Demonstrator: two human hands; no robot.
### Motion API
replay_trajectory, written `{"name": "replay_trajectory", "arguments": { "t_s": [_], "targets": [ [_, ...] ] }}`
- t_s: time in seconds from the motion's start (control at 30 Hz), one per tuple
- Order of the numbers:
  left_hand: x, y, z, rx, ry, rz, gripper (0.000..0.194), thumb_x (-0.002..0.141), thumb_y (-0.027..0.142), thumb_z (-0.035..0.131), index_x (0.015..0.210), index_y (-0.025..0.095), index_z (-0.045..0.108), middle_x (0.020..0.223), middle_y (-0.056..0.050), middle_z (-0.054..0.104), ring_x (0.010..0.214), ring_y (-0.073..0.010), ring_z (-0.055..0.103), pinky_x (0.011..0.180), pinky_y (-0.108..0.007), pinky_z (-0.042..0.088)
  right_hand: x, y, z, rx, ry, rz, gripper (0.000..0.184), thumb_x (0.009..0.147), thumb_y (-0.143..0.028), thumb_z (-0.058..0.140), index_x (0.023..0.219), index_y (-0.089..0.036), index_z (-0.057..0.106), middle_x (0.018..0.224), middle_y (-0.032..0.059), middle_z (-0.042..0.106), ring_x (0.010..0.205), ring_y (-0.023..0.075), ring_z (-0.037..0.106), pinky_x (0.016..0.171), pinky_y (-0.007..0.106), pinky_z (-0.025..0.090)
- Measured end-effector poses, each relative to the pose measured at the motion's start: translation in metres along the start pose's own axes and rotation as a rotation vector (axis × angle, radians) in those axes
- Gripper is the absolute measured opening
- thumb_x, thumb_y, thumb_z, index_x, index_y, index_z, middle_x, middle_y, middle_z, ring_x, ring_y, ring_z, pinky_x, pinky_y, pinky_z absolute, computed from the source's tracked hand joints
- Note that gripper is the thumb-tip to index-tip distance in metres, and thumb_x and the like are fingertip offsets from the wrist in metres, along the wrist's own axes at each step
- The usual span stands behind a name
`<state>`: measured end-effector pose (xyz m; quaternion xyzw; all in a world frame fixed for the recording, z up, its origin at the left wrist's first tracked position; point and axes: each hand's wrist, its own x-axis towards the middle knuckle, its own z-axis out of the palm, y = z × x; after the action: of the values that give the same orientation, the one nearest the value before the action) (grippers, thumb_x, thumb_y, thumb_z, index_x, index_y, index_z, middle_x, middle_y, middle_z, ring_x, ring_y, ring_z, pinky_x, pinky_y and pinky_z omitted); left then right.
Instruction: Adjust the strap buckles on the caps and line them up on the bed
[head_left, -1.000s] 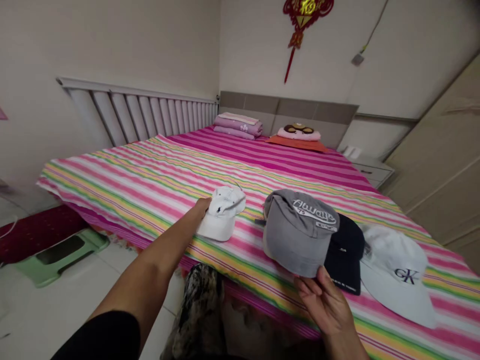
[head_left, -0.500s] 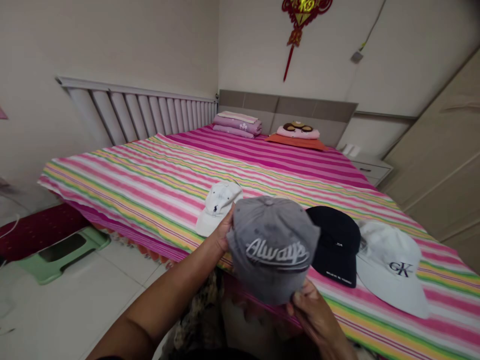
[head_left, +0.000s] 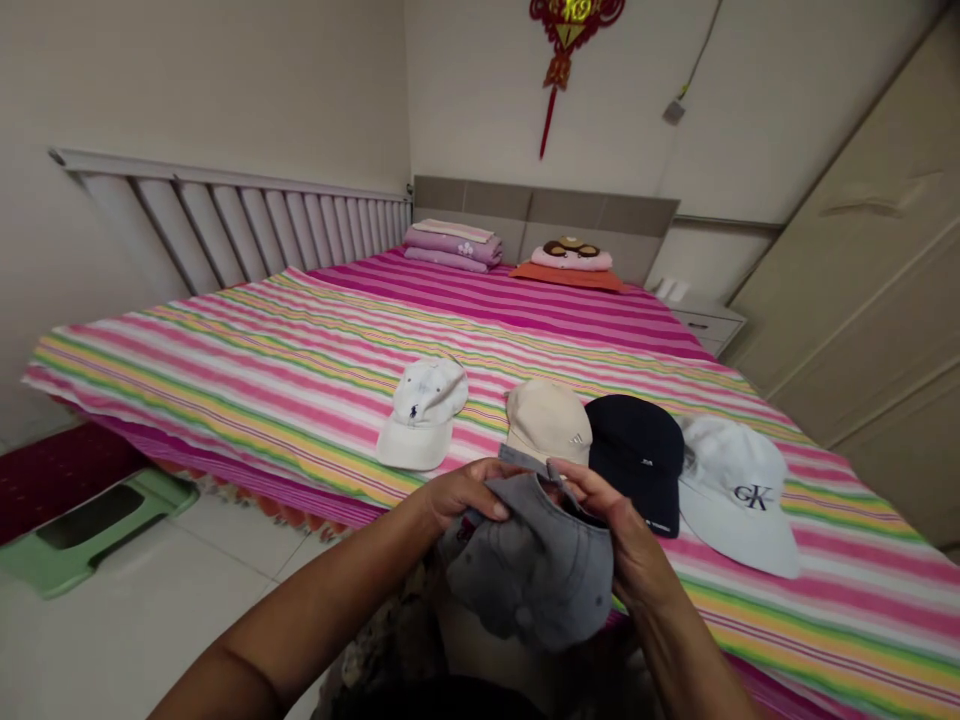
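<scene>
At six o'clock, by the edge of the striped bed (head_left: 210, 370), my left hand (head_left: 469, 492) and right hand (head_left: 615, 515) pinch the grey cap (head_left: 525, 590), newly turned from its lettered front to its rear opening, so the back, I judge, is being worked.

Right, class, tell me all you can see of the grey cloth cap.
The faded-grey, cloth-looking cap has a rounded crown, a top button and an opening near a strap. The crown tips down toward the camera; no brim shows clearly. The left grip and right grip hold it by the pink-striped bed's edge.
</scene>
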<state>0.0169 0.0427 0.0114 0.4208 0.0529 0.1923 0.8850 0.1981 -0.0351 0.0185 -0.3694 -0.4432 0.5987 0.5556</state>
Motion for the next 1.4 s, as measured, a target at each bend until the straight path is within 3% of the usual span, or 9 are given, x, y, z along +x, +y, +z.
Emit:
{"name": "replay_trajectory", "arguments": {
  "t_s": [0.13, 0.23, 0.4, 0.47, 0.57, 0.63, 0.73, 1.0, 1.4],
  "targets": [
    [-0.002, -0.005, -0.003, -0.057, 0.034, -0.006, 0.028, 0.048, 0.019, 0.072, 0.073, 0.008, 0.065, 0.071, -0.008, 0.067, 0.060, -0.0153, 0.061, 0.064, -0.026, 0.047, 0.005, -0.012, 0.012, -0.264, 0.088, -0.069, 0.026, 0.064, -0.038, 0.069, 0.077, -0.016, 0.062, 0.052, -0.0026, 0.053, 0.048, 0.0084, 0.045, 0.048, 0.020, 0.035],
    [-0.002, -0.006, 0.000, -0.072, 0.075, 0.011, 0.040, 0.049, 0.026, 0.073, 0.083, 0.007, 0.064, 0.074, -0.010, 0.067, 0.063, -0.0161, 0.062, 0.064, -0.025, 0.047, 0.002, -0.013, 0.015, -0.309, 0.088, -0.085, 0.024, 0.065, -0.036, 0.068, 0.074, -0.016, 0.061, 0.052, -0.0035, 0.051, 0.047, 0.0077, 0.043, 0.046, 0.019, 0.034],
    [0.005, -0.004, 0.011, 0.038, 0.218, -0.028, 0.026, 0.058, 0.026, 0.071, 0.074, 0.008, 0.063, 0.062, -0.008, 0.065, 0.053, -0.0138, 0.060, 0.053, -0.022, 0.045, 0.000, -0.012, 0.016, -0.479, 0.080, -0.140, 0.022, 0.069, -0.035, 0.064, 0.077, -0.015, 0.061, 0.058, -0.0007, 0.057, 0.051, 0.0105, 0.050, 0.049, 0.021, 0.040],
    [0.007, -0.004, 0.013, 0.040, 0.268, -0.015, 0.025, 0.055, 0.024, 0.073, 0.071, 0.008, 0.062, 0.059, -0.006, 0.064, 0.049, -0.0111, 0.058, 0.051, -0.020, 0.044, -0.001, -0.013, 0.016, -0.644, 0.094, -0.237, 0.019, 0.073, -0.033, 0.060, 0.082, -0.016, 0.061, 0.066, 0.0025, 0.062, 0.060, 0.0141, 0.055, 0.054, 0.024, 0.043],
    [0.007, -0.004, 0.014, 0.064, 0.312, 0.006, 0.024, 0.055, 0.022, 0.074, 0.068, 0.008, 0.061, 0.056, -0.005, 0.062, 0.045, -0.0091, 0.055, 0.046, -0.018, 0.041, -0.005, -0.017, 0.017, -0.947, 0.110, -0.515, 0.014, 0.078, -0.024, 0.055, 0.089, -0.018, 0.062, 0.083, 0.0068, 0.064, 0.077, 0.0184, 0.059, 0.066, 0.029, 0.046],
    [0.006, -0.004, 0.014, 0.102, 0.329, 0.008, 0.024, 0.054, 0.023, 0.074, 0.067, 0.008, 0.060, 0.055, -0.004, 0.062, 0.044, -0.0091, 0.054, 0.044, -0.017, 0.040, -0.008, -0.020, 0.019, -1.111, 0.073, -0.674, 0.014, 0.080, -0.019, 0.051, 0.090, -0.018, 0.062, 0.084, 0.0075, 0.064, 0.079, 0.0184, 0.059, 0.067, 0.030, 0.046],
    [0.005, -0.006, 0.016, 0.157, 0.348, 0.009, 0.027, 0.051, 0.025, 0.076, 0.064, 0.008, 0.059, 0.055, -0.004, 0.062, 0.043, -0.0084, 0.054, 0.044, -0.018, 0.040, -0.013, -0.022, 0.023, -1.334, 0.016, -0.779, 0.018, 0.084, -0.016, 0.045, 0.092, -0.017, 0.061, 0.079, 0.0073, 0.065, 0.074, 0.0177, 0.059, 0.065, 0.030, 0.045],
    [0.003, -0.003, 0.023, 0.407, 0.364, 0.060, 0.024, 0.058, 0.028, 0.072, 0.064, 0.011, 0.056, 0.055, 0.001, 0.058, 0.046, -0.0055, 0.048, 0.045, -0.016, 0.036, -0.016, -0.022, 0.024, -1.640, -0.011, -0.814, 0.026, 0.087, -0.018, 0.036, 0.094, -0.011, 0.060, 0.076, 0.0099, 0.065, 0.068, 0.0198, 0.057, 0.059, 0.031, 0.040],
    [0.007, -0.008, 0.023, 0.565, 0.406, 0.044, 0.032, 0.060, 0.039, 0.068, 0.062, 0.012, 0.051, 0.052, 0.004, 0.049, 0.046, -0.0039, 0.039, 0.044, -0.016, 0.029, -0.018, -0.014, 0.023, -1.734, 0.049, -0.830, 0.023, 0.085, -0.013, 0.039, 0.080, -0.013, 0.062, 0.063, 0.0065, 0.061, 0.059, 0.0178, 0.053, 0.054, 0.030, 0.034]
  ]
}}
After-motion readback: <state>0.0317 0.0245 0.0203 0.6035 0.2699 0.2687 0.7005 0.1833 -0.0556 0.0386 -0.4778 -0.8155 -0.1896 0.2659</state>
